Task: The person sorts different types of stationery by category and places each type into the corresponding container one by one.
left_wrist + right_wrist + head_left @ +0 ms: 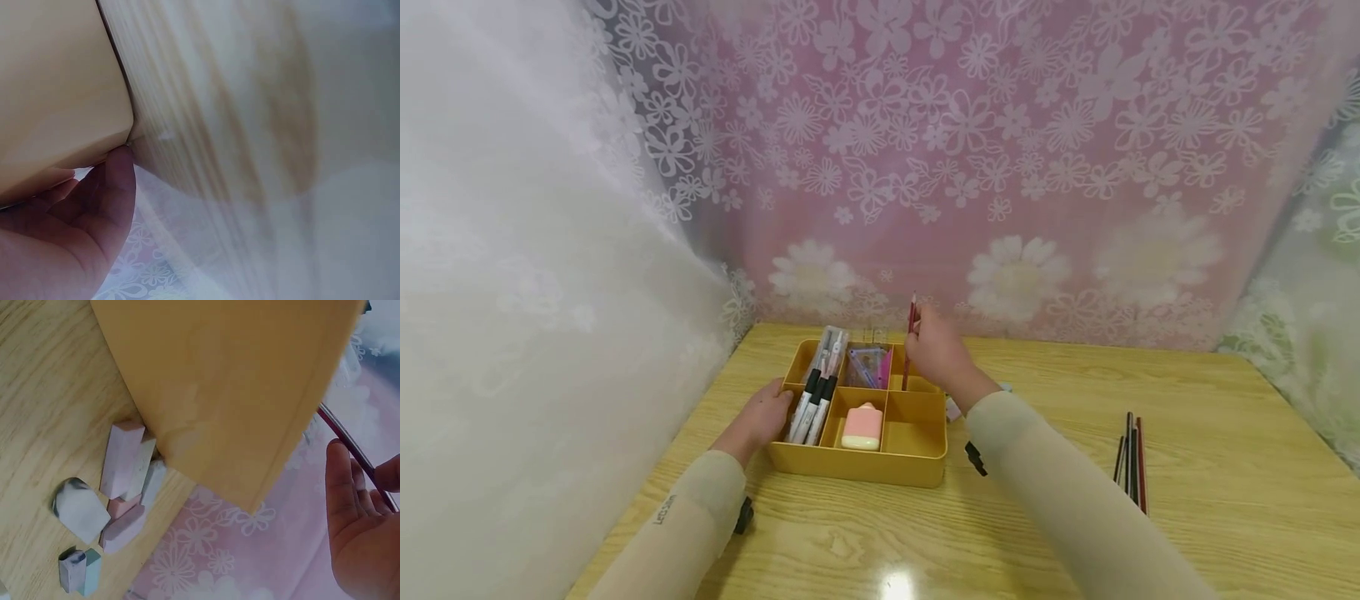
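A yellow desk organizer (859,467) with several compartments stands on the table. My left hand (769,414) grips its left side, and in the left wrist view the fingertips (119,169) curl at its lower edge. Above the back right compartment, my right hand (942,350) pinches a dark red pencil (912,319). The pencil stands nearly upright, its lower end inside that compartment. Markers and pens (814,404) fill the left side of the organizer. A pink and cream bottle-shaped item (862,427) lies in the front middle compartment, with purple set squares (867,365) behind it.
Several pencils (1133,467) lie together on the table to the right. Several erasers (122,459) sit against the organizer's right side, with a rounded grey-white eraser (81,509) near them. A flowered curtain (925,167) hangs behind the table, and pale sheeting (550,250) hangs at the left.
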`<action>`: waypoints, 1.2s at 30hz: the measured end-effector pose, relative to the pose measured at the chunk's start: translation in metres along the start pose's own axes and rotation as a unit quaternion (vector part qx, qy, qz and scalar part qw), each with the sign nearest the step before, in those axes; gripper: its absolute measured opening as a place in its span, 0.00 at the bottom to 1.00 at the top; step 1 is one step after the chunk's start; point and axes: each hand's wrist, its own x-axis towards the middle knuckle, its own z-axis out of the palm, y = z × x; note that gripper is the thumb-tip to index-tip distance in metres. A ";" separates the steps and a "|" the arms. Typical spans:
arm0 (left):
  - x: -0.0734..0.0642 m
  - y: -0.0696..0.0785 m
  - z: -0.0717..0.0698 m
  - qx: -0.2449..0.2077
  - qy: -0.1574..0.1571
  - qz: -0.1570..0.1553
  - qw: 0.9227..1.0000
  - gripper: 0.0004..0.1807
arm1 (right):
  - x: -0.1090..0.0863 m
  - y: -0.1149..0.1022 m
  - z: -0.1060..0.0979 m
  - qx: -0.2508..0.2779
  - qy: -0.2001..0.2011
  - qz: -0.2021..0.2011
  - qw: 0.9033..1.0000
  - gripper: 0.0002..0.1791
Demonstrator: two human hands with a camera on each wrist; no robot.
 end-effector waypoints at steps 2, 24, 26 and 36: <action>0.000 0.000 0.000 -0.001 -0.001 0.000 1.000 0.28 | 0.002 0.001 0.003 -0.011 -0.003 0.006 1.000 0.26; 0.001 0.002 0.000 0.008 0.006 0.012 1.000 0.27 | 0.004 0.002 0.016 -0.046 -0.065 0.079 0.994 0.27; 0.000 0.001 0.000 0.007 0.005 0.007 1.000 0.27 | 0.001 0.004 0.013 -0.046 -0.066 0.063 0.995 0.27; 0.000 0.002 0.001 0.007 0.003 0.003 1.000 0.28 | -0.020 0.015 -0.014 -0.059 -0.067 0.004 0.996 0.26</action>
